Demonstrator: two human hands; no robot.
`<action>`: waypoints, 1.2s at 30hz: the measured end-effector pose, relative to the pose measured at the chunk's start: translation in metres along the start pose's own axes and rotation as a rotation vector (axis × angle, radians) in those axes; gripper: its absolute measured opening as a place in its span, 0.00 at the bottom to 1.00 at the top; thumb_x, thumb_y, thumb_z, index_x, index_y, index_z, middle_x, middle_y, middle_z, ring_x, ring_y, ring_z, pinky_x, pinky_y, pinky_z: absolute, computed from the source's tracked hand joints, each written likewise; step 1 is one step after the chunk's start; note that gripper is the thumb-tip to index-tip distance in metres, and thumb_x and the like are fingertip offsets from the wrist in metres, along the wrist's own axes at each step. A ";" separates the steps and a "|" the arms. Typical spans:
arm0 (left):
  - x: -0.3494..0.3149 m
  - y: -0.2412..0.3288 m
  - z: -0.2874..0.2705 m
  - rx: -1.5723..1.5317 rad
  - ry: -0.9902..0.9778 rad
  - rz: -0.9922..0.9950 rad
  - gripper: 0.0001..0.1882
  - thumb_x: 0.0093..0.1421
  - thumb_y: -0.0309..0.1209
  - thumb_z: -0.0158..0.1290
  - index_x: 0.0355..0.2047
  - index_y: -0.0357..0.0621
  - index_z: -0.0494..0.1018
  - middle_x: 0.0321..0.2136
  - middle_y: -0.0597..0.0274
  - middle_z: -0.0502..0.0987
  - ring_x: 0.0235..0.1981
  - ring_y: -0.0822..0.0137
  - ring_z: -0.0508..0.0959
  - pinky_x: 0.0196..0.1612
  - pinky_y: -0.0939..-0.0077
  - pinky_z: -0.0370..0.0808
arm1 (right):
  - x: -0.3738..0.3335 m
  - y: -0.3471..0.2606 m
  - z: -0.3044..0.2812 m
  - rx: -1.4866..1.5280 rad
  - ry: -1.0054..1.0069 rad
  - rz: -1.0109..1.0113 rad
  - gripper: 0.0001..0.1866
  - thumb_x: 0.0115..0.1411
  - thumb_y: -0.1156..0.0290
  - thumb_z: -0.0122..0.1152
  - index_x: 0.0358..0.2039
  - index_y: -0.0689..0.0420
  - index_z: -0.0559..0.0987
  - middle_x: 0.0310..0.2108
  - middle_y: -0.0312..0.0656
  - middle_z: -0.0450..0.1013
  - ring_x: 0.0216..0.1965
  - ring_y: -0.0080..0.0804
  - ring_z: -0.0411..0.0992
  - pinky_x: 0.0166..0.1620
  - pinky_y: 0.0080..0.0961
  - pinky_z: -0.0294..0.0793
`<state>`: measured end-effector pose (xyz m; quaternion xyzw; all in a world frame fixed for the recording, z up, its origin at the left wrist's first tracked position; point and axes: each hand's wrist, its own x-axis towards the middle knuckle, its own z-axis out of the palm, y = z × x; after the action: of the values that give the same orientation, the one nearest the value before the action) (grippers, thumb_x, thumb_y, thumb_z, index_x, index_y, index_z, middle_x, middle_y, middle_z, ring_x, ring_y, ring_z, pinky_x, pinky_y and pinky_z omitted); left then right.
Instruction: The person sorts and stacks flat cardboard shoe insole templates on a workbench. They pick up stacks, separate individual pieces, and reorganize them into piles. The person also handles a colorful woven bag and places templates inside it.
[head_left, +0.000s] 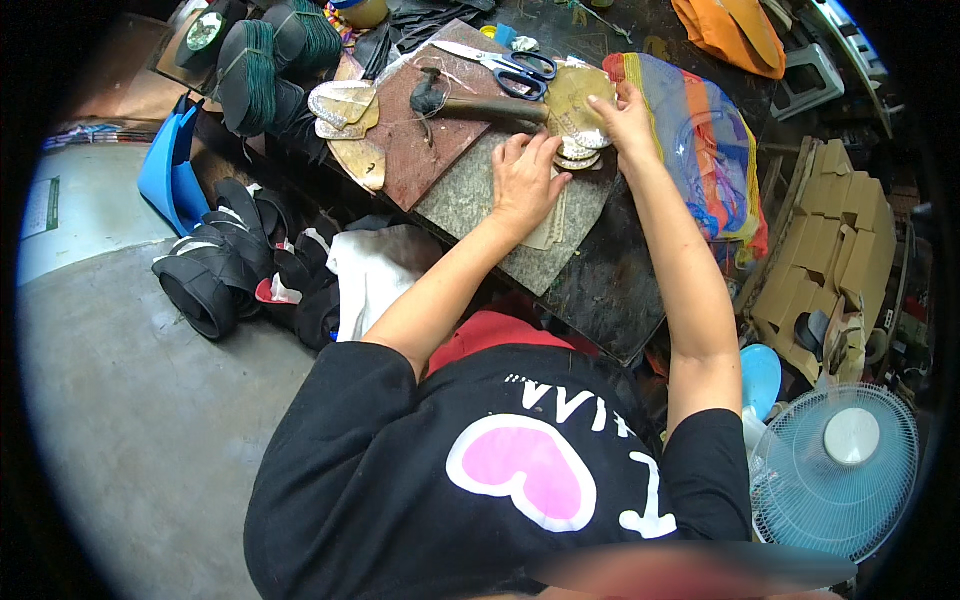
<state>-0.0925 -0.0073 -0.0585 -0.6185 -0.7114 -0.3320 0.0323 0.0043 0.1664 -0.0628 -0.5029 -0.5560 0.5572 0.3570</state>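
At the far left, a blue plastic holder (170, 160) stands beside black rolls bound with green cord (247, 80), with a pile of black padded pieces (215, 270) below. On the dark counter (622, 300), pale sole-shaped pieces (345, 112) lie along the left edge of a reddish-brown board (400, 150). A hammer (490, 107) lies across that board, and scissors with dark-blue handles (525, 75) rest just above it. The left hand (525, 185) is over a grey mat (538, 272), its fingers loosely bent near the hammer's handle end; I cannot tell whether they grip anything. Between the hands lie a yellowish piece (578, 95) and, just below it, small pale-edged pieces (575, 157). The right hand (627, 125) has its thumb over the yellowish piece's right edge; whether its fingers clasp it is unclear. Further right are a colourful mesh bag (695, 140), cardboard boxes (825, 240) and a fan (835, 490).
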 end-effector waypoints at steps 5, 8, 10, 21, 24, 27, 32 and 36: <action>-0.003 -0.006 0.006 -0.104 -0.013 -0.012 0.33 0.51 0.35 0.63 0.58 0.46 0.66 0.46 0.58 0.75 0.51 0.54 0.69 0.55 0.56 0.61 | -0.019 -0.002 -0.022 0.127 -0.324 0.198 0.22 0.57 0.75 0.66 0.51 0.64 0.73 0.45 0.46 0.77 0.41 0.30 0.78 0.45 0.27 0.78; -0.001 -0.011 0.006 -0.190 0.016 -0.143 0.30 0.52 0.32 0.60 0.57 0.45 0.67 0.45 0.56 0.76 0.51 0.54 0.69 0.54 0.57 0.62 | -0.030 -0.005 -0.039 0.145 -0.211 0.276 0.21 0.55 0.78 0.65 0.50 0.65 0.73 0.45 0.47 0.77 0.41 0.34 0.78 0.46 0.29 0.78; 0.002 -0.014 0.000 -0.239 0.134 -0.091 0.24 0.53 0.28 0.57 0.52 0.44 0.70 0.43 0.55 0.76 0.49 0.53 0.70 0.54 0.58 0.64 | -0.039 -0.012 -0.053 0.186 -0.176 0.255 0.23 0.56 0.79 0.64 0.52 0.65 0.72 0.45 0.47 0.77 0.41 0.34 0.79 0.47 0.29 0.78; 0.003 0.055 -0.009 -1.588 -0.350 -0.676 0.27 0.65 0.37 0.55 0.59 0.35 0.63 0.52 0.54 0.74 0.53 0.65 0.74 0.54 0.69 0.72 | -0.106 -0.051 -0.085 0.158 -0.384 0.264 0.32 0.60 0.74 0.62 0.63 0.61 0.63 0.54 0.43 0.71 0.54 0.30 0.71 0.57 0.28 0.71; 0.001 0.055 -0.015 -1.362 -0.464 -0.652 0.25 0.63 0.36 0.55 0.56 0.34 0.67 0.48 0.49 0.77 0.50 0.61 0.77 0.53 0.66 0.73 | -0.115 -0.063 -0.091 -0.256 -0.209 0.061 0.39 0.58 0.70 0.65 0.67 0.59 0.58 0.56 0.46 0.69 0.59 0.35 0.67 0.59 0.31 0.68; 0.007 0.037 -0.037 -0.721 -0.650 -0.335 0.22 0.58 0.36 0.56 0.49 0.34 0.73 0.34 0.44 0.81 0.39 0.54 0.82 0.46 0.62 0.77 | -0.122 -0.089 -0.106 -0.659 -0.072 -0.654 0.43 0.49 0.66 0.72 0.65 0.53 0.64 0.57 0.48 0.69 0.61 0.43 0.65 0.61 0.37 0.65; 0.027 0.039 -0.058 -0.395 -0.881 0.117 0.20 0.54 0.38 0.56 0.44 0.39 0.74 0.29 0.39 0.79 0.33 0.41 0.80 0.39 0.53 0.76 | -0.148 -0.093 -0.097 -1.109 -0.635 -0.728 0.36 0.40 0.65 0.76 0.54 0.48 0.76 0.49 0.39 0.76 0.51 0.39 0.73 0.51 0.35 0.74; 0.035 0.028 -0.059 -0.546 -0.739 0.062 0.23 0.55 0.40 0.61 0.48 0.40 0.73 0.25 0.45 0.80 0.27 0.52 0.82 0.32 0.63 0.77 | -0.138 -0.071 -0.099 -1.104 -0.621 -0.221 0.28 0.47 0.66 0.73 0.50 0.51 0.78 0.37 0.41 0.79 0.35 0.39 0.77 0.40 0.32 0.76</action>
<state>-0.0971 -0.0071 0.0157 -0.7023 -0.5430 -0.2632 -0.3778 0.1206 0.0692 0.0414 -0.3676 -0.8871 0.2685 -0.0768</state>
